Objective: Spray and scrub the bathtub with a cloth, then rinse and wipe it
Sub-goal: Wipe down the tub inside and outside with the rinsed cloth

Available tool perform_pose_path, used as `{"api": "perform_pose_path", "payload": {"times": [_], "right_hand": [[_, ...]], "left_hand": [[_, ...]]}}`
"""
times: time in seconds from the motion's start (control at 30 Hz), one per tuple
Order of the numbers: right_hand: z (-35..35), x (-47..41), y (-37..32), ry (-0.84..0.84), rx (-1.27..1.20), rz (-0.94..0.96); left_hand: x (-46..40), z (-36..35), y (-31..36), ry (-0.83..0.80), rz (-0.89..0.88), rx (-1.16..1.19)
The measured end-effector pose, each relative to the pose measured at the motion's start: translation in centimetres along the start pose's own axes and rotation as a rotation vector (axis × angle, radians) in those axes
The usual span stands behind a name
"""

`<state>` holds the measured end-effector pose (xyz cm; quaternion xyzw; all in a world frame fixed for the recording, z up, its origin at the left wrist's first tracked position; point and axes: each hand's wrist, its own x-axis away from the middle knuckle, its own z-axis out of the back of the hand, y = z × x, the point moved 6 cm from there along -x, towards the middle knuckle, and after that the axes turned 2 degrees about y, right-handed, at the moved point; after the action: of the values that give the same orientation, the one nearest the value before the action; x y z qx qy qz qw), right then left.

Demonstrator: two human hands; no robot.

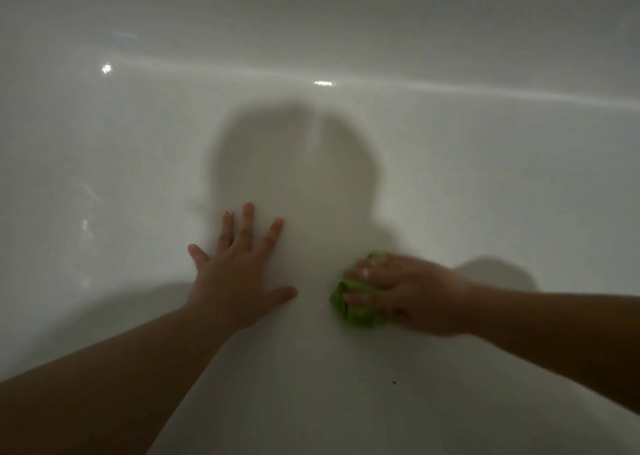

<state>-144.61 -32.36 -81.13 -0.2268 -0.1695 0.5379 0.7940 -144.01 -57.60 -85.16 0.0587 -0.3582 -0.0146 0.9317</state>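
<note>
No readable text, label, brand, number or sign shows anywhere in the head view; the picture is dim and blurred

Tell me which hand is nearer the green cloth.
Right. The right hand lies on the green cloth, gripping it against the bathtub. The left hand is pressed flat on the tub, apart from the cloth.

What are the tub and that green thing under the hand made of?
Tub: white, glossy and hard, likely enamel or acrylic; sharp light glints show on it, but the look cannot tell which.
Cloth: soft lime-green fabric, perhaps microfibre; it bunches into folds under the right hand.
</note>
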Motion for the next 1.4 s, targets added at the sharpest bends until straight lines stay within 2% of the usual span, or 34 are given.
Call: {"api": "perform_pose_path", "payload": {"times": [0.07, 0.17, 0.23, 0.33, 0.43, 0.57, 0.77, 0.83, 0.9, 0.97, 1.0, 1.03, 1.07, 1.1, 1.17, 1.3, 1.4], "right_hand": [[-1.1, 2.0, -0.4, -0.149, -0.008, 0.041], [0.2, -0.2, 4.5, -0.153, -0.015, 0.023], [2.7, -2.2, 9.6, -0.087, 0.062, -0.064], [8.3, -4.0, 18.3, 0.026, 0.18, -0.351], [11.6, -4.8, 22.2, 0.133, 0.226, -0.498], [9.2, -3.7, 19.2, 0.199, 0.121, -0.59], [0.0, 3.3, 3.8, 0.001, -0.033, -0.084], [-2.1, 5.0, 1.5, -0.118, 0.007, 0.057], [-1.5, 3.8, 3.0, -0.149, 0.042, 0.152], [0.9, 1.6, 8.5, -0.079, -0.057, 0.032], [3.3, 0.5, 12.4, 0.008, -0.132, -0.086], [6.0, -0.6, 15.7, 0.044, 0.015, -0.17], [8.3, -1.2, 18.6, 0.011, 0.234, -0.275], [10.2, -1.8, 21.6, 0.025, 0.288, -0.412], [13.0, -1.9, 24.2, 0.143, 0.313, -0.523], [9.3, -0.1, 20.0, 0.236, 0.142, -0.633], [3.6, 3.3, 11.6, 0.055, 0.023, -0.446]], "left_hand": [[0.3, -0.3, 0.7, -0.009, 0.022, 0.01], [0.4, -0.4, 1.5, -0.023, 0.062, 0.035], [0.4, -0.4, 1.9, -0.051, 0.085, 0.038], [0.5, -0.5, 2.5, -0.091, 0.136, 0.069], [0.3, -0.7, 3.5, -0.094, 0.182, 0.119], [0.1, -0.1, 4.5, -0.105, 0.207, 0.16], [0.0, 0.5, 5.0, -0.12, 0.202, 0.189], [-0.5, 0.5, 5.1, -0.118, 0.197, 0.158], [-1.0, 0.5, 5.3, -0.113, 0.195, 0.125], [-1.5, 0.4, 5.2, -0.094, 0.175, 0.11], [-1.7, 0.3, 5.2, -0.089, 0.164, 0.105], [-2.0, 0.3, 5.2, -0.087, 0.156, 0.099], [-2.2, 0.2, 5.2, -0.083, 0.153, 0.091], [-2.4, 0.1, 5.2, -0.075, 0.149, 0.081], [-2.7, 0.1, 5.4, -0.057, 0.132, 0.052], [-2.9, 0.2, 6.3, -0.024, 0.086, 0.036], [-2.0, -0.4, 7.1, -0.018, 0.017, 0.018]]}}
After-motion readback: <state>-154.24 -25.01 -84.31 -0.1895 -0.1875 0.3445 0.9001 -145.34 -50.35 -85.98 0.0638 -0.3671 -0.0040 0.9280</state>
